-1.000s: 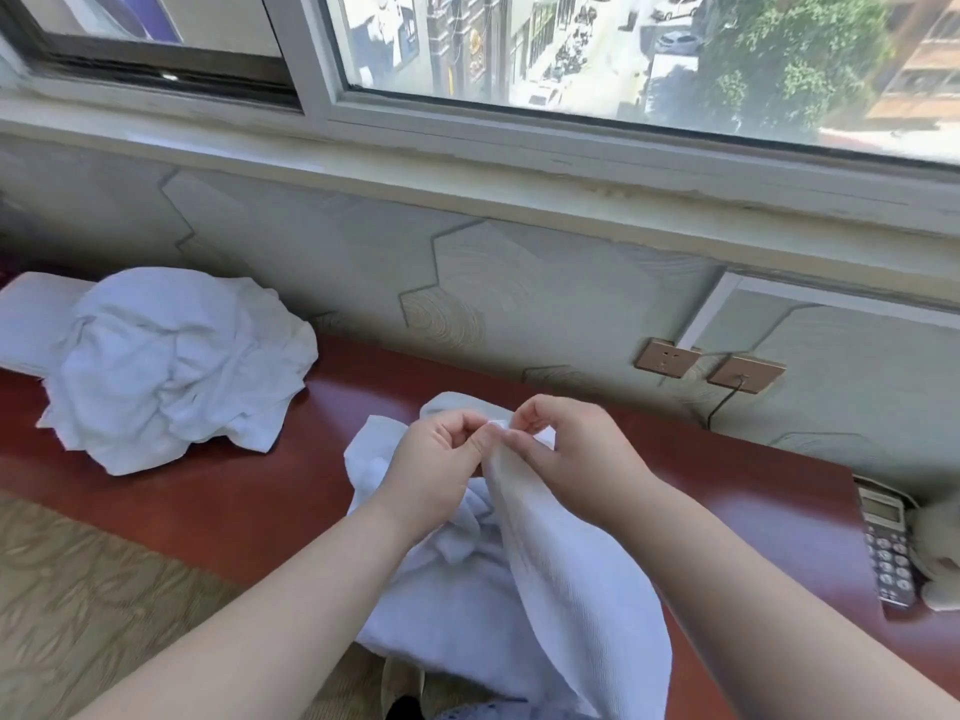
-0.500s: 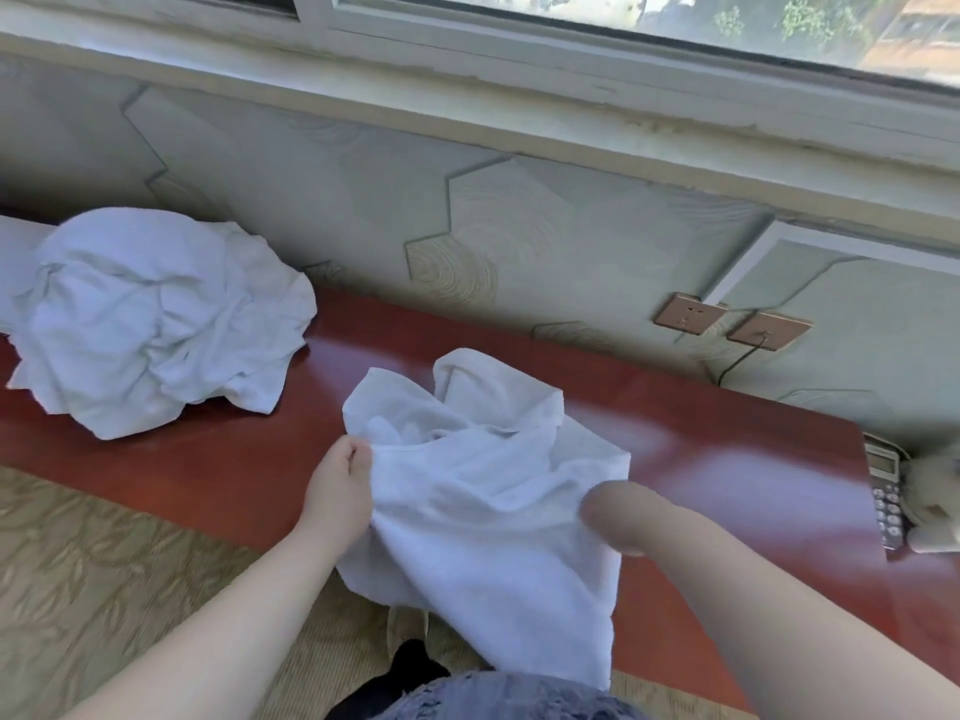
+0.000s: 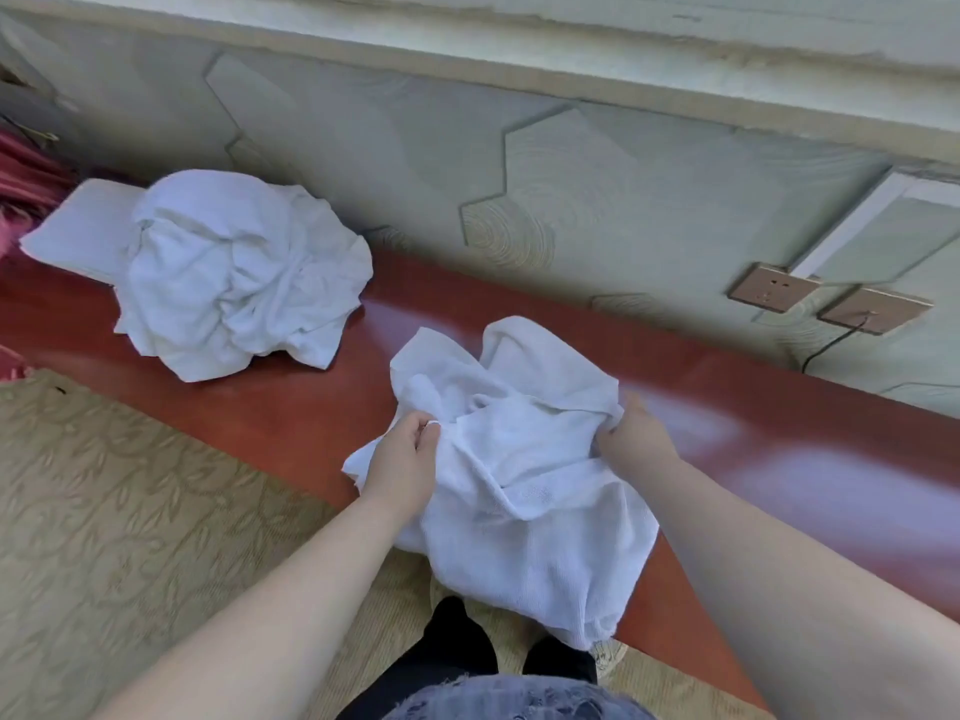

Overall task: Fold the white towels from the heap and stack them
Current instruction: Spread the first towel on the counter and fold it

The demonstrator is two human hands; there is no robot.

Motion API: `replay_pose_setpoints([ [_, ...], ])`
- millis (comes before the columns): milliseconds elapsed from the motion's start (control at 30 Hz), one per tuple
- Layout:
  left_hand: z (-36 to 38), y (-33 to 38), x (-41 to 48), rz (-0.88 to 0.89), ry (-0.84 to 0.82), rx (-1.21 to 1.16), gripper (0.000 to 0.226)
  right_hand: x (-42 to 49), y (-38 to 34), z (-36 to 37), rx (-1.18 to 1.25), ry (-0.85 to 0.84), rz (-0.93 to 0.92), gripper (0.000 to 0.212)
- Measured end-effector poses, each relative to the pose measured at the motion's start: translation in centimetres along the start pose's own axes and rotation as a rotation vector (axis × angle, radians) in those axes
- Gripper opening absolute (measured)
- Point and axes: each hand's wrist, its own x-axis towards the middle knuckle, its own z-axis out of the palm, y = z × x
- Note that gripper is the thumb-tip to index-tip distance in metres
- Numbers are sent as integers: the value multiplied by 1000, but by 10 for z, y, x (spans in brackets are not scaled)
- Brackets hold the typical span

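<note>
A crumpled white towel (image 3: pixel 524 459) lies on the red-brown table (image 3: pixel 291 407), its lower part hanging over the front edge. My left hand (image 3: pixel 402 462) pinches its left edge. My right hand (image 3: pixel 631 431) grips its right edge, the fingers partly hidden in the cloth. A heap of white towels (image 3: pixel 234 272) sits at the back left of the table. A flat folded white towel (image 3: pixel 83 228) lies under the heap's far left side.
The wall runs right behind the table, with two wall sockets (image 3: pixel 826 298) and a dark cable at the right. Patterned beige carpet (image 3: pixel 114 511) lies in front of the table. Red fabric (image 3: pixel 21 184) shows at the far left edge.
My hands have come apart from pinching the towel together in the air and lowered it onto the table. They now hold its left and right edges. The view has tilted downward.
</note>
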Motion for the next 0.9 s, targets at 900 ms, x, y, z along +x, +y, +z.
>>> replay_pose_setpoints([
  [900, -88, -49, 15, -84, 416, -64, 20, -15, -46, 35, -324, -180, -180, 36],
])
